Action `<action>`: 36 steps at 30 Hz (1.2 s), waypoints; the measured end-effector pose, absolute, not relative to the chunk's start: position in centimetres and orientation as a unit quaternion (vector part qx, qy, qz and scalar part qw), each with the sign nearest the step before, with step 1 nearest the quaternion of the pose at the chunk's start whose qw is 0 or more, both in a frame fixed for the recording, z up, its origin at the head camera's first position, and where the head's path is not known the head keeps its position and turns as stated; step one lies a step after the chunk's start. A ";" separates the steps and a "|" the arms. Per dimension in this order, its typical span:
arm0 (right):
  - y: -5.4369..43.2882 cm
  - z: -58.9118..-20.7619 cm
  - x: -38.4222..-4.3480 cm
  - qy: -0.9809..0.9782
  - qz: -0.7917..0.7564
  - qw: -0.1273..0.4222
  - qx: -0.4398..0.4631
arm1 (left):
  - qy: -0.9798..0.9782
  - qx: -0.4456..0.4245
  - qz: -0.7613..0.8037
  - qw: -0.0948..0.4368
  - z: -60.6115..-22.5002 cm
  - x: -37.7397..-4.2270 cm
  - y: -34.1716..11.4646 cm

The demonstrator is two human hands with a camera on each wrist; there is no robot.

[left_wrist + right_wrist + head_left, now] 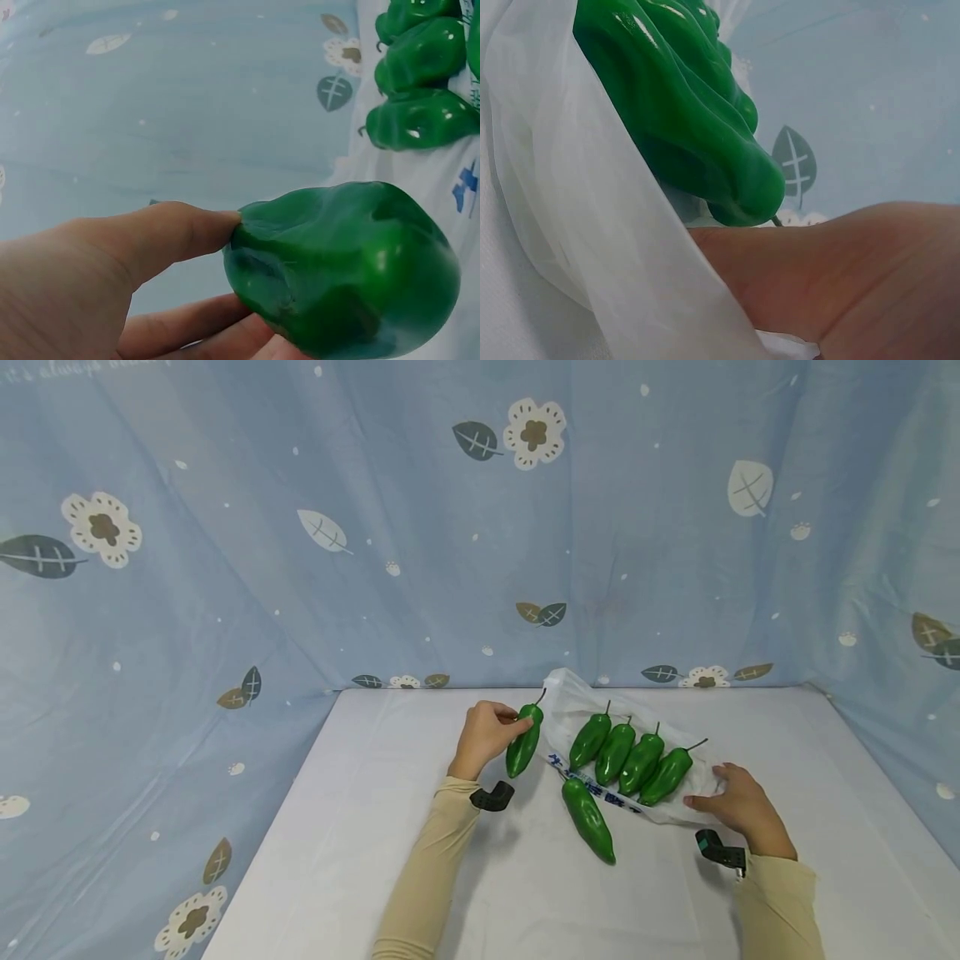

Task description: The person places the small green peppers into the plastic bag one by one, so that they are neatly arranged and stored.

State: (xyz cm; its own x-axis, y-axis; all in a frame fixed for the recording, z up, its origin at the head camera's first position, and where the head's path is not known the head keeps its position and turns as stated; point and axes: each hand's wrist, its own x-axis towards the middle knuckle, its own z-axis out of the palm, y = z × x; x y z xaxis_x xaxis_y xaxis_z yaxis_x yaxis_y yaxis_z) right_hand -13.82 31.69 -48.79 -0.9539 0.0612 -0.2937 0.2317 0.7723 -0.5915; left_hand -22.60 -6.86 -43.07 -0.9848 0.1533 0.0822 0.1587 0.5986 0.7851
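My left hand (487, 735) pinches a green pepper (525, 742) between thumb and fingers, just left of a white plastic bag (566, 706). The pepper hangs tilted, its thin stem pointing up; in the left wrist view the thumb (180, 232) presses its narrower end. Several more green peppers (617, 753) lie side by side on the bag. At the bag's right end, my right hand (746, 806) holds its edge. Up close, the bag's film (630, 217) covers the tip of the right thumb (780, 259), beside the nearest pepper (682, 127). The right fingers are hidden there.
Another green pepper (588, 821) lies on the white tabletop (555, 910) in front of the bag, its stem end against the bag's blue-printed edge. A blue curtain (420, 543) with flowers and leaves hangs behind the table and along both sides.
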 end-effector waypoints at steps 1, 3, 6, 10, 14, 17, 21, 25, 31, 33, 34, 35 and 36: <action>31.7 -48.8 -13.8 0.932 -0.329 0.129 0.079 | -0.894 -0.090 -0.439 0.004 -43.0 -22.7 -6.8; 31.7 -48.8 -13.8 0.932 -0.329 0.129 0.079 | -0.894 -0.094 -0.438 0.004 -42.9 -22.8 -6.6; 31.7 -48.8 -13.8 0.933 -0.328 0.129 0.078 | -0.894 -0.097 -0.438 0.003 -42.8 -23.1 -6.2; 31.6 -48.7 -13.8 0.933 -0.326 0.131 0.078 | -0.894 -0.095 -0.437 0.000 -42.7 -23.4 -5.8; 31.6 -48.6 -13.8 0.933 -0.326 0.130 0.079 | -0.892 -0.098 -0.441 0.002 -42.4 -23.6 -5.3; 31.6 -48.6 -13.8 0.933 -0.325 0.130 0.078 | -0.891 -0.103 -0.441 0.003 -42.2 -23.8 -4.9; 31.6 -48.6 -13.8 0.932 -0.328 0.133 0.081 | -0.892 -0.112 -0.437 0.005 -42.0 -24.0 -4.4; 31.5 -48.6 -13.8 0.931 -0.329 0.134 0.082 | -0.893 -0.119 -0.434 0.004 -41.8 -24.4 -3.9; 31.6 -48.7 -13.9 0.934 -0.325 0.128 0.076 | -0.896 -0.119 -0.428 -0.002 -41.7 -24.9 -3.1; 31.7 -48.7 -13.9 0.934 -0.326 0.126 0.076 | -0.898 -0.119 -0.425 -0.001 -41.7 -25.1 -2.9; 31.7 -48.7 -13.9 0.934 -0.326 0.126 0.076 | -0.897 -0.120 -0.424 0.000 -41.6 -25.2 -2.8; 31.7 -48.8 -13.9 0.933 -0.327 0.125 0.077 | -0.898 -0.122 -0.423 0.001 -41.6 -25.3 -2.6; 31.7 -48.8 -13.8 0.933 -0.327 0.125 0.077 | -0.898 -0.123 -0.423 0.002 -41.5 -25.3 -2.6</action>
